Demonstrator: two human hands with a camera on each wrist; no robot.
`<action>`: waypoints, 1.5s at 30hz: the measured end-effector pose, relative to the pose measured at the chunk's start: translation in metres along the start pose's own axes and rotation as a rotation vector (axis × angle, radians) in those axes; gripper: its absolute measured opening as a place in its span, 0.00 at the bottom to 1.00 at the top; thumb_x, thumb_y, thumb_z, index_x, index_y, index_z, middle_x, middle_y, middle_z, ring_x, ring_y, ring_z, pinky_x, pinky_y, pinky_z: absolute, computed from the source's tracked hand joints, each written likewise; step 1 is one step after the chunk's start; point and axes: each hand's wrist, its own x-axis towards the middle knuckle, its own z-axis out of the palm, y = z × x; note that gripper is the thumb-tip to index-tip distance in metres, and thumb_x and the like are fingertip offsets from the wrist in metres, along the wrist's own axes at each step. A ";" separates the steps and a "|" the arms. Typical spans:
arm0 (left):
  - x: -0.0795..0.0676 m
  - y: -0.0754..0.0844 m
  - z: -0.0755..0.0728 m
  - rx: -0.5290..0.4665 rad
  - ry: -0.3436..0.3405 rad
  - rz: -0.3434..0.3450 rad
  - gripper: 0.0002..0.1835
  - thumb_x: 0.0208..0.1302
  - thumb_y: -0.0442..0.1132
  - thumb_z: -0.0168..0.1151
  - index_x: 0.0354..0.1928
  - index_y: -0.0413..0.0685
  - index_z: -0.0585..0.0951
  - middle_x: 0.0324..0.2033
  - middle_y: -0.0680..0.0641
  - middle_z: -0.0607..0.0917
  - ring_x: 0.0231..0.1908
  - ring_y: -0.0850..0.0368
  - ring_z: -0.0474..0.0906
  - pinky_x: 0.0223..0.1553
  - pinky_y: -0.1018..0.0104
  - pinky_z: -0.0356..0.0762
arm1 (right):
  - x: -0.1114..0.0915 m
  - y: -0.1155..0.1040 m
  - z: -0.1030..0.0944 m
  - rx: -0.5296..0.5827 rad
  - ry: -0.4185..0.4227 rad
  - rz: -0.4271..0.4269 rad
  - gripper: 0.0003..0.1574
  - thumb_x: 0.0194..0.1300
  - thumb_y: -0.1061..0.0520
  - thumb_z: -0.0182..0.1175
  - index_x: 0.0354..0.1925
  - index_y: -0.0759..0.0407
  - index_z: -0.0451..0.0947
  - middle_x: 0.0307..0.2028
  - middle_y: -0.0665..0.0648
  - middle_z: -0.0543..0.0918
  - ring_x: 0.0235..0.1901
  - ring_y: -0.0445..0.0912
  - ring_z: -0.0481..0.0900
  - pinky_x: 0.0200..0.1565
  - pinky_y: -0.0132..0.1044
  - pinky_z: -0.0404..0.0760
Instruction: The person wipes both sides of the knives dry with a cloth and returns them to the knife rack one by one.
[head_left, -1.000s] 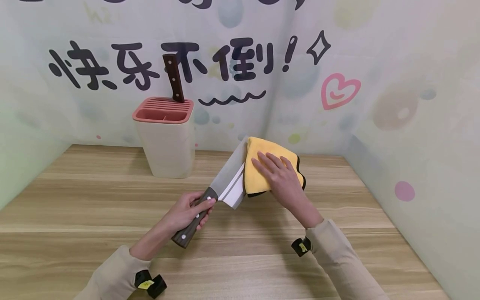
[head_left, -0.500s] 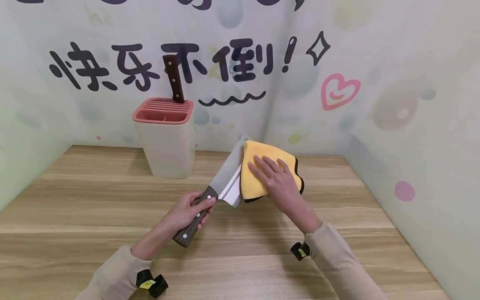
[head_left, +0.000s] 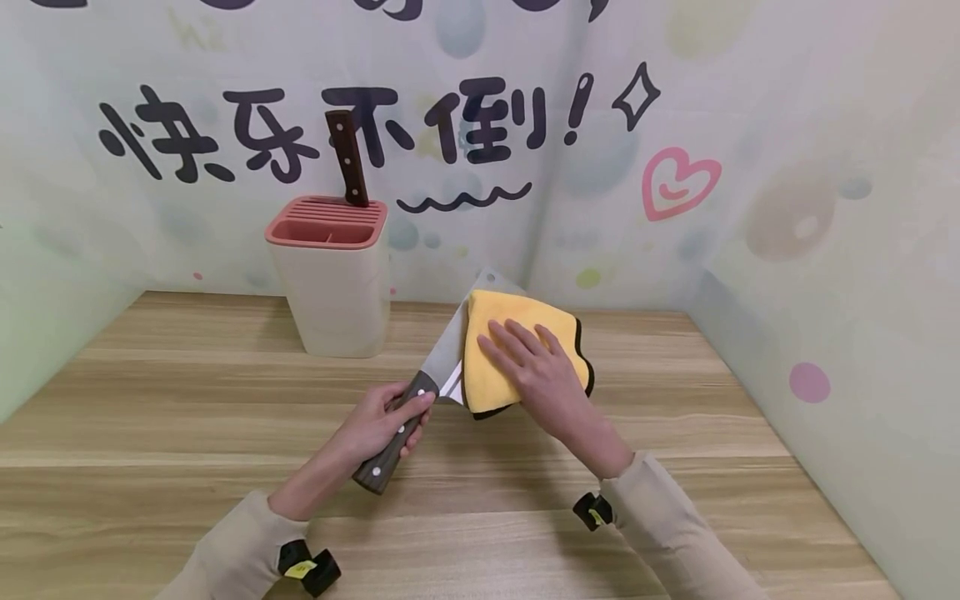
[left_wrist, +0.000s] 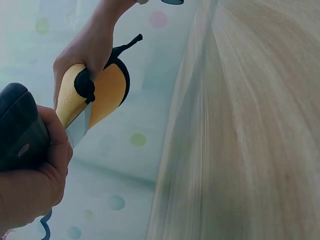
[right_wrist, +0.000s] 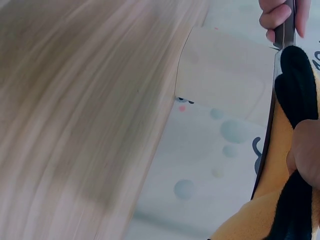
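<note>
Head view alone shows the slotted pink top of the white knife holder (head_left: pixel 333 304). The left hand (head_left: pixel 384 423) grips the riveted, wood-grained handle of the cleaver (head_left: pixel 447 343) above the worktop (head_left: pixel 450 542); the right hand (head_left: pixel 543 379) holds the soft yellow cloth (head_left: pixel 486 371) against its flat metal blade. Left wrist view reveals black-edged cloth on both blade sides.

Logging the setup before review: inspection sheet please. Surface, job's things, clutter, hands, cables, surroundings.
Surface: wood-grain table; fine wear can't be judged.
Job's things: cleaver, held off the table; black-edged yellow cloth covers part of its blade.
Clutter: white knife block with pink top, upright toward the back, one brown-handled knife in it.
Hands: left hand grips the cleaver's handle; right hand holds the yellow cloth against the blade.
Cables: nothing seen.
Surroundings: pale printed backdrop behind the table.
</note>
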 end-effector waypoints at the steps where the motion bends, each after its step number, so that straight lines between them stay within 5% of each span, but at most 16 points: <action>1: 0.000 0.000 0.001 0.000 0.006 -0.004 0.21 0.64 0.46 0.51 0.34 0.29 0.67 0.17 0.49 0.72 0.14 0.63 0.68 0.15 0.71 0.70 | 0.000 -0.001 0.000 0.002 0.003 0.001 0.34 0.50 0.68 0.62 0.56 0.54 0.70 0.56 0.56 0.72 0.56 0.50 0.68 0.54 0.49 0.67; 20: 0.011 0.006 0.012 -0.114 0.103 -0.063 0.27 0.68 0.53 0.40 0.39 0.29 0.68 0.23 0.47 0.73 0.14 0.63 0.68 0.14 0.73 0.69 | 0.005 -0.018 -0.010 0.147 0.017 0.030 0.40 0.42 0.69 0.67 0.56 0.55 0.70 0.57 0.56 0.71 0.56 0.51 0.68 0.54 0.49 0.67; 26: 0.013 0.008 0.015 -0.143 0.130 -0.055 0.26 0.68 0.53 0.38 0.39 0.32 0.68 0.17 0.47 0.73 0.12 0.61 0.67 0.14 0.72 0.69 | 0.008 -0.024 -0.017 0.191 0.055 0.033 0.42 0.39 0.69 0.68 0.56 0.56 0.70 0.56 0.57 0.71 0.55 0.51 0.68 0.53 0.50 0.67; 35: 0.018 0.011 0.020 -0.103 0.194 -0.052 0.27 0.71 0.52 0.30 0.40 0.34 0.71 0.20 0.48 0.75 0.16 0.60 0.71 0.19 0.68 0.71 | 0.013 -0.035 -0.023 0.162 0.087 -0.030 0.34 0.46 0.70 0.63 0.55 0.58 0.71 0.55 0.59 0.72 0.56 0.51 0.69 0.54 0.47 0.68; 45: 0.022 0.009 0.025 -0.066 0.284 -0.035 0.28 0.69 0.54 0.34 0.34 0.36 0.75 0.20 0.47 0.78 0.20 0.58 0.75 0.25 0.66 0.73 | 0.011 -0.043 -0.020 0.111 0.044 -0.048 0.32 0.50 0.68 0.61 0.56 0.58 0.70 0.56 0.59 0.71 0.56 0.49 0.69 0.54 0.45 0.68</action>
